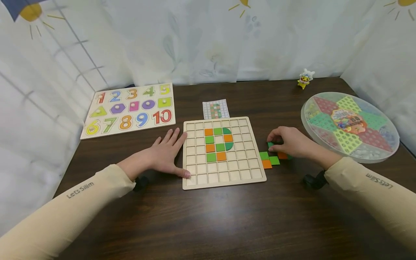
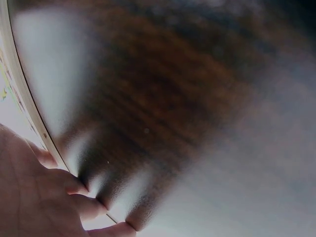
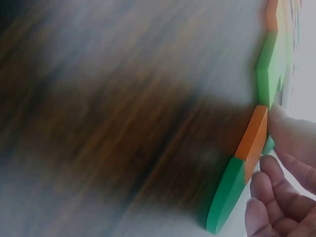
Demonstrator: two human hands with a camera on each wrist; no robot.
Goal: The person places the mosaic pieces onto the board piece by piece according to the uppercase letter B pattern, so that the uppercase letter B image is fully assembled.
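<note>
A wooden grid board [image 1: 195,177] lies on the table, with several orange and light green square tiles and two dark green rounded tiles set in its squares. My left hand [image 1: 164,153] is spread flat at the board's left side, its thumb over the near left corner and its index fingertip at the edge. To the right of the board, my right hand [image 1: 290,142] pinches a dark green tile [image 1: 270,144] between thumb and fingers. Loose beside it lie light green tiles [image 1: 274,160] and orange tiles [image 1: 267,164]. Another dark green tile [image 3: 228,197] shows in the right wrist view.
A small printed pattern card [image 1: 216,109] lies behind the board. A number-and-shape puzzle [image 1: 130,110] is at the back left. On the right sits a round Chinese checkers board [image 1: 349,126], with a small yellow figurine [image 1: 305,78] behind it. White curtains [image 1: 201,43] hang behind the table.
</note>
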